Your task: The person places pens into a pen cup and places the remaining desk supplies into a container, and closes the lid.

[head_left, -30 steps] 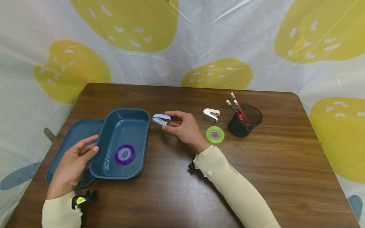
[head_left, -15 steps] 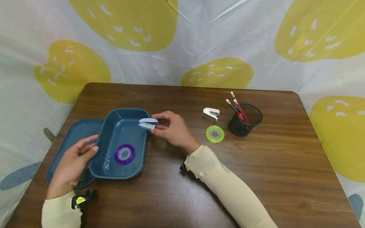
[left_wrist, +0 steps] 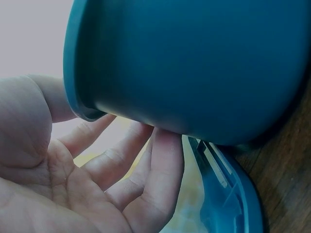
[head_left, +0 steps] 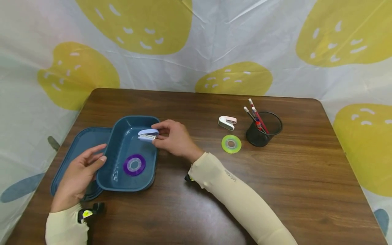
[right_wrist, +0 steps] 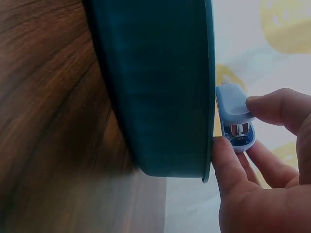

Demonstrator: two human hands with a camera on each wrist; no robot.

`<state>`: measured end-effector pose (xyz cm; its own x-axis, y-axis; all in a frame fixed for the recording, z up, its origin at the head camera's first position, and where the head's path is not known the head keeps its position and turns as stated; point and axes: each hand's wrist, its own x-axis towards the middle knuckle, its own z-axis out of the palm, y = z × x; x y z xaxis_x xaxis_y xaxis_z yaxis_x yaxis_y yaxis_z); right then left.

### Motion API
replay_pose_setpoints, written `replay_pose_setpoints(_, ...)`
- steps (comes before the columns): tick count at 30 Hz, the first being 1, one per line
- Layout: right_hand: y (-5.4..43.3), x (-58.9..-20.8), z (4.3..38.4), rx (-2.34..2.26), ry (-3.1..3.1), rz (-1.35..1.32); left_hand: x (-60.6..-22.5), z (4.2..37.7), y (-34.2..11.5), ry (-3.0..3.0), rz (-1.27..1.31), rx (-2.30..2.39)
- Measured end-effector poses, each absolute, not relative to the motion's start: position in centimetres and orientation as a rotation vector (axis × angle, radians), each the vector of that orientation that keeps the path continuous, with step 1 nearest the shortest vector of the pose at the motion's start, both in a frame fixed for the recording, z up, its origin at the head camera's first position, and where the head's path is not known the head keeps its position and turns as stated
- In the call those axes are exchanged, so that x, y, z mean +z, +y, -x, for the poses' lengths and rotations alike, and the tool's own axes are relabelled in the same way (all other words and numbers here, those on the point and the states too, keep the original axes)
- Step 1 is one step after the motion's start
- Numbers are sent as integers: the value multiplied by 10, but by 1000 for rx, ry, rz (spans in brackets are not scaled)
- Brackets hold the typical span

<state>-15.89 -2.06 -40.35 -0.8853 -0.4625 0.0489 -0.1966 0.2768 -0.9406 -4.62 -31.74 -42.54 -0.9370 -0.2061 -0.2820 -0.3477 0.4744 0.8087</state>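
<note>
My right hand (head_left: 176,139) pinches a small light-blue stapler (head_left: 148,135) between thumb and fingers. The stapler is over the right part of a blue plastic box (head_left: 122,185), inside its rim line in the head view. In the right wrist view, the stapler (right_wrist: 234,104) shows just above the box's rim, and one finger is right at that rim. My left hand (head_left: 80,173) holds the box's left side, thumb at the rim and fingers against the outer wall (left_wrist: 194,73). Inside the box lies a flat purple roll of tape (head_left: 141,165).
The blue lid (head_left: 88,136) lies partly under the box on the left. To the right sit a white stapler (head_left: 226,122), a flat green roll of tape (head_left: 225,145) and a black mesh cup (head_left: 258,139) of pencils. A patterned cloth hangs behind the wooden table (head_left: 294,177).
My right hand has carried the light-blue stapler leftward, from beside the box to over its inside. My left hand and the box have stayed in place.
</note>
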Motion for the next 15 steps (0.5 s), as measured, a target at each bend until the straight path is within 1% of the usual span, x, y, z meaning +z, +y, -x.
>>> replay_pose_setpoints(5,-28,-401,163,-1582,2356,629,-424,46,-317,2557,462,1449)
replay_pose_setpoints(15,-51,-398,168,-1458,2327,688,-424,45,-317,2542,491,1479)
